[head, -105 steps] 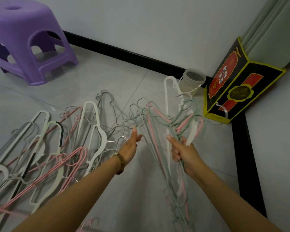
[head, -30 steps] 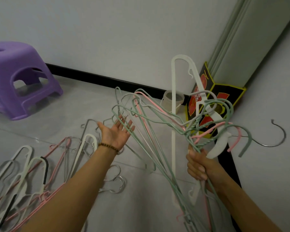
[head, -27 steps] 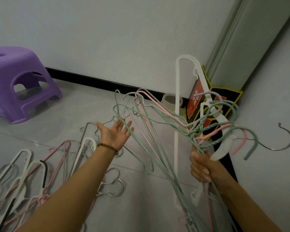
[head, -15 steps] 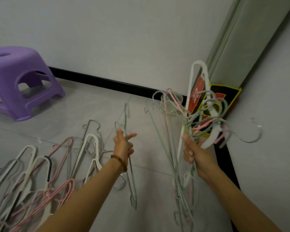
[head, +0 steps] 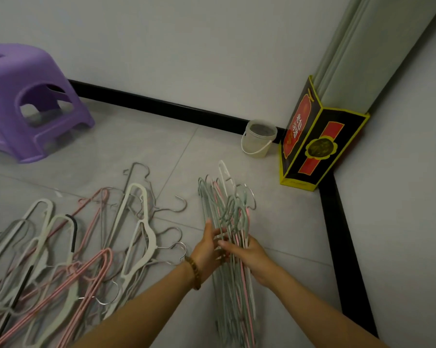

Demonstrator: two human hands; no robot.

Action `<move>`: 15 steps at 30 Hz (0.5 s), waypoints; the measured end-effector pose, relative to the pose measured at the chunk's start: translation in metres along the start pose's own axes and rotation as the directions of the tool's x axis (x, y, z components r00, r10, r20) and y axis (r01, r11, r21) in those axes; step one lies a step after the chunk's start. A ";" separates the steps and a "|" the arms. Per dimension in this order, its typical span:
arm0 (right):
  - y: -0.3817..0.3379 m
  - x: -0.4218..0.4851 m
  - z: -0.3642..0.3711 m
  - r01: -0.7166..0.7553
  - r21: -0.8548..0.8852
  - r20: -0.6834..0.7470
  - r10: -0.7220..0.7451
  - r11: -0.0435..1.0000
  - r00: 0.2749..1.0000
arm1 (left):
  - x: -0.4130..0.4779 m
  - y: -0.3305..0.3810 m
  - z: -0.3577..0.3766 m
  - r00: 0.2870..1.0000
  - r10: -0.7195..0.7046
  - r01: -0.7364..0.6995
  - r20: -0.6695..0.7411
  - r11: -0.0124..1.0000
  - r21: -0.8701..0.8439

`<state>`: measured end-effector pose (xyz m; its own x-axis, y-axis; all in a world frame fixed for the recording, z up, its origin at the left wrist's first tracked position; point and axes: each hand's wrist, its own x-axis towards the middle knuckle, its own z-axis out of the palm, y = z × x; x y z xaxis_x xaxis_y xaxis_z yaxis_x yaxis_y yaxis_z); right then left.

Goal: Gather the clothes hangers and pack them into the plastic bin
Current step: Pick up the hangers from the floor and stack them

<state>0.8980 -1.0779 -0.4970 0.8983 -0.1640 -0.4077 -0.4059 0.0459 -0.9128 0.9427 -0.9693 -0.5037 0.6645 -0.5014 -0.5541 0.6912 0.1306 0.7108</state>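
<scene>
Both hands, left (head: 206,249) & right (head: 247,254), clamped on hanger bundle (head: 230,222), near black-yellow box (head: 314,144). Loose hangers (head: 86,247) farther from box. No bin visible. Risk: hooks tangle, bundle splays w/ uneven grip.

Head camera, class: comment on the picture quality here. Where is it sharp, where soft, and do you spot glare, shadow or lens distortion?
Head view: even, dim indoor light, shadows faint; the purple stool and black-and-yellow box read sharply; both hands and the hanger bundle look slightly motion-soft; a dull sheen on the floor tiles; the wide angle tilts the corner trim.
</scene>
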 end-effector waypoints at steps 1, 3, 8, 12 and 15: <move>0.001 0.001 -0.001 0.006 -0.015 0.009 -0.006 1.000 1.000 | 0.001 0.002 -0.003 1.000 -0.012 0.012 0.008 1.000 0.024; -0.003 0.002 -0.002 0.014 -0.078 0.035 -0.011 0.997 0.999 | 0.002 0.005 -0.008 0.999 -0.036 0.034 0.027 0.998 0.045; -0.009 0.008 -0.010 0.011 -0.254 0.059 0.004 0.967 0.998 | 0.006 0.011 -0.010 0.993 -0.063 0.064 0.103 0.998 -0.004; -0.003 0.004 -0.025 -0.004 -0.243 0.005 0.006 0.970 1.000 | 0.007 0.010 -0.004 0.989 -0.074 0.078 0.125 0.997 -0.028; -0.001 -0.004 -0.035 0.041 -0.058 -0.021 -0.042 0.998 0.999 | 0.010 0.006 -0.002 0.984 -0.076 0.077 0.162 0.997 0.000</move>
<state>0.8891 -1.1114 -0.4932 0.9107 -0.1865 -0.3685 -0.3781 -0.0176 -0.9256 0.9542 -0.9717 -0.5056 0.5556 -0.6417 -0.5287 0.7400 0.0918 0.6663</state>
